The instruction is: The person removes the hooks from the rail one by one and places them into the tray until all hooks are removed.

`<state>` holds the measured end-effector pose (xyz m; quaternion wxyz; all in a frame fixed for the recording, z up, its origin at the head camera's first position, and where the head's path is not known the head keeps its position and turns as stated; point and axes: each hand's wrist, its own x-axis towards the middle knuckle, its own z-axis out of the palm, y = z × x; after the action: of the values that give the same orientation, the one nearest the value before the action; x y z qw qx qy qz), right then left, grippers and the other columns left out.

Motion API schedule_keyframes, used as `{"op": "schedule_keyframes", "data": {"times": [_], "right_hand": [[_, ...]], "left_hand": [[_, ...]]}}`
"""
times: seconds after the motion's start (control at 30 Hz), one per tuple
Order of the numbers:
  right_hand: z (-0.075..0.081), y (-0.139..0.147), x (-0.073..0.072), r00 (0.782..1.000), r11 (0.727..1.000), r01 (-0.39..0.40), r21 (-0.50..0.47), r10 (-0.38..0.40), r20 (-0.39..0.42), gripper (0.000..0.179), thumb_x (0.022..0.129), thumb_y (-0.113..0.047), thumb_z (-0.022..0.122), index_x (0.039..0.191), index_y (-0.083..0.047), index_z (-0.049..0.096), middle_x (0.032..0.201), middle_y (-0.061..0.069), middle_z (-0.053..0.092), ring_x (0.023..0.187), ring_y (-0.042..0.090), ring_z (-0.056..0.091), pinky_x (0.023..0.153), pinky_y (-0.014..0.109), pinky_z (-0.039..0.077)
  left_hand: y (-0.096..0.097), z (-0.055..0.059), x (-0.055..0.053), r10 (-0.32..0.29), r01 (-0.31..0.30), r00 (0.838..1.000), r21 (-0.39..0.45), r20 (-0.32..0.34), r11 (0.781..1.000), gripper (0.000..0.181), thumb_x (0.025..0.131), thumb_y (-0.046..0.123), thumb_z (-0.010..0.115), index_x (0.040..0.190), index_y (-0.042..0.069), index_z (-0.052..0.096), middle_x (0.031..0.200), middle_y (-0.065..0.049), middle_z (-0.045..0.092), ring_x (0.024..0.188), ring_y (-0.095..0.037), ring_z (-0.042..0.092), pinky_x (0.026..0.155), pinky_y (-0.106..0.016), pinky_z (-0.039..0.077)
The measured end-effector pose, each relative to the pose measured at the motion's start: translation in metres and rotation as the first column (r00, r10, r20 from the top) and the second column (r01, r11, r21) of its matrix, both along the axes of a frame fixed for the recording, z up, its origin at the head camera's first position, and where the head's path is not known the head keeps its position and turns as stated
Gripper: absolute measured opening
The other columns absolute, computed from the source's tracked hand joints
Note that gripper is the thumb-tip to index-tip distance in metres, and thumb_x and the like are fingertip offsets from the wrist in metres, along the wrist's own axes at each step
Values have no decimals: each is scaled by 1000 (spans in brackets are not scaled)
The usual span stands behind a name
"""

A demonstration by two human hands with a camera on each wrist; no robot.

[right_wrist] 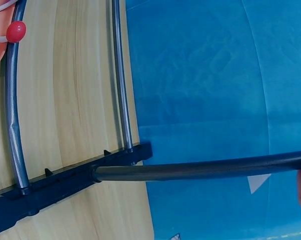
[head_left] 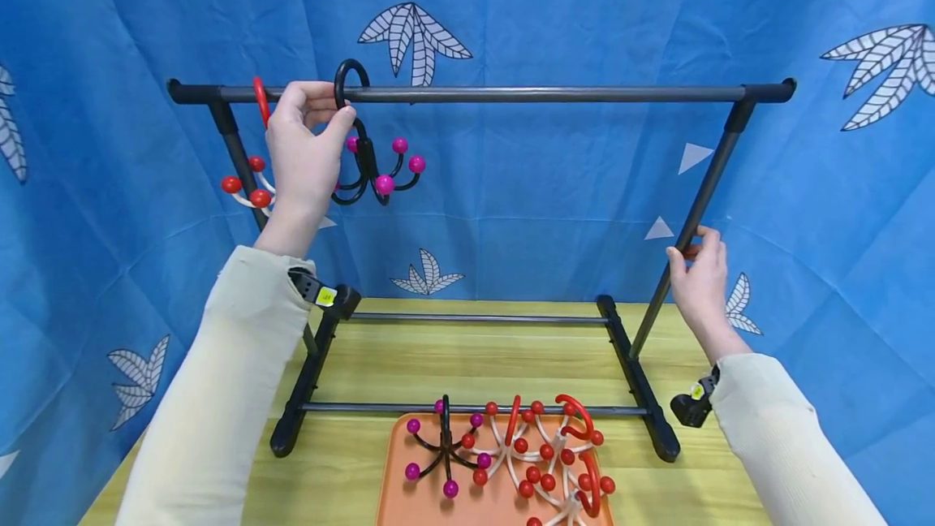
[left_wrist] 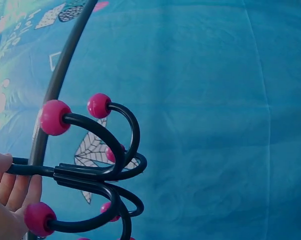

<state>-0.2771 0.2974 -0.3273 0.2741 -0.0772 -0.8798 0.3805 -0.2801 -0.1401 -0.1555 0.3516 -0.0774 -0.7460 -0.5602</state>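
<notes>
My left hand (head_left: pixel 303 161) pinches the curved top of a black multi-arm hanging hook (head_left: pixel 367 159) with pink ball tips. That curved top arches over the top rail (head_left: pixel 555 94) of a dark metal rack. In the left wrist view, thumb and fingers meet at the hook's stem beside the rail, and its arms (left_wrist: pixel 93 172) spread away from the hand. Left of this hand, a red-topped hook with white arms and red balls (head_left: pixel 231 184) hangs on the rail, partly hidden. My right hand (head_left: pixel 700 278) grips the rack's right post (head_left: pixel 704 189), thumb in front and fingers behind.
An orange tray (head_left: pixel 394 502) at the front holds a black hook (head_left: pixel 446 449) with pink balls and several red-and-white hooks (head_left: pixel 511 453). It overlaps the rack's front lower bar (head_left: pixel 351 407). Blue patterned cloth (head_left: pixel 511 226) surrounds the wooden table (head_left: pixel 467 355).
</notes>
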Motion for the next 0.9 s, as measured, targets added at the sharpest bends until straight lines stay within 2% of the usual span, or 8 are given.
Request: {"op": "schedule_keyframes", "data": {"times": [0.23,0.33,0.63,0.9], "right_hand": [[2,-1,1,1000,1000,12,10,-12,-15,46,96,-23,40,134,-3,25,119,26,36,104,39,46,84,49,43],[2,-1,2,1000,1000,4,7,-4,-15,46,96,-24,41,134,-3,25,119,26,37,104,40,47,85,50,43],[4,2,4,1000,1000,-21,3,21,6,48,96,-26,41,135,-3,24,119,27,36,105,40,45,87,51,42],[4,2,6,1000,1000,-9,-2,9,12,48,96,-26,42,135,-3,25,120,27,37,106,39,45,88,50,42]], "left_hand": [[1,6,11,-27,28,999,27,-40,999,31,86,19,62,114,9,57,108,-5,59,95,-10,55,82,-28,47],[1,3,17,-52,52,997,14,-53,999,30,85,20,63,113,10,58,107,-6,59,94,-10,56,81,-28,48],[3,-22,33,-154,154,982,-9,-107,988,29,86,15,63,112,4,58,101,-7,61,90,-10,59,80,-24,50],[12,-43,51,-229,225,968,-45,-101,973,29,86,14,62,110,0,57,97,-4,62,90,-9,60,80,-24,50]]}}
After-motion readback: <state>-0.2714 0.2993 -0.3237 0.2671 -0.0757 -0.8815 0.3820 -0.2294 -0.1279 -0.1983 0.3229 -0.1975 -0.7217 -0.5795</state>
